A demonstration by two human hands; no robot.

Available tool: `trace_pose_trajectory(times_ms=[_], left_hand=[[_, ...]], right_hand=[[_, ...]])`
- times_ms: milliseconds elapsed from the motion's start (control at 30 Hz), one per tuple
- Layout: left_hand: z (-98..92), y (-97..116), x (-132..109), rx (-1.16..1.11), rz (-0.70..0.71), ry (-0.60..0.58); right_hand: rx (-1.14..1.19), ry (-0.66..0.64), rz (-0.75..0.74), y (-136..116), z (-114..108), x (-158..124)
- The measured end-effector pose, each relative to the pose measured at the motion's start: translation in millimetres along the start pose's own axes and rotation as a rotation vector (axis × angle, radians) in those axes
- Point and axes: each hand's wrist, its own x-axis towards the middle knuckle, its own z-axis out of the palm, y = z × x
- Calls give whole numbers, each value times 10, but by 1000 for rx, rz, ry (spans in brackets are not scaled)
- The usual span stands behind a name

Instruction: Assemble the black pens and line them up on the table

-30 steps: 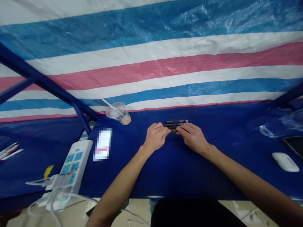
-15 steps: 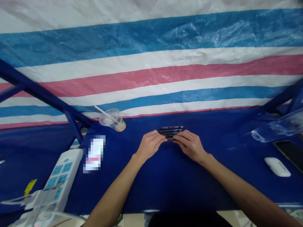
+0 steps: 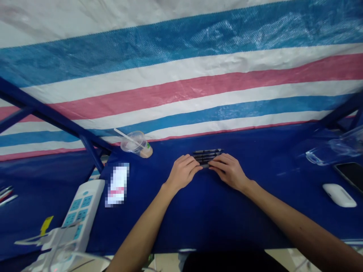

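Several slim dark pens (image 3: 208, 155) lie side by side on the blue tabletop (image 3: 198, 211), pointing left to right. My left hand (image 3: 185, 170) has its fingers curled round their left ends. At the right ends, my right hand (image 3: 228, 170) pinches with thumb and fingers in the same way. Both thumbs press on the pen nearest me. The farthest pen sits slightly apart from the others, beyond my fingertips. The pens' ends are partly hidden under my fingers.
A tilted plastic cup (image 3: 137, 144) with a straw, a bright blurred phone (image 3: 117, 185) and a white power strip (image 3: 82, 207) with cables are on the left. To the right are a clear plastic container (image 3: 329, 153), a white earbud case (image 3: 339, 195) and a dark phone (image 3: 351, 173).
The view has tilted and shifted slightly. Both hands stay at the ends of the pens, with almost no movement relative to them.
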Motion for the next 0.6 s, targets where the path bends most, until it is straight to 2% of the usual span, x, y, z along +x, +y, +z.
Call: trace_pose_trajectory(times_ms=[167, 267, 400, 600], left_hand=[[16, -14, -14, -20, 24, 49], [42, -13, -15, -22, 49, 26], [12, 24, 3, -8, -1, -2], [-5, 25, 10, 16, 29, 16]], right_hand=[[20, 1, 13, 6, 7, 4], [36, 3, 25, 10, 13, 5], [54, -8, 20, 1, 15, 5], [72, -24, 6, -13, 2, 13]])
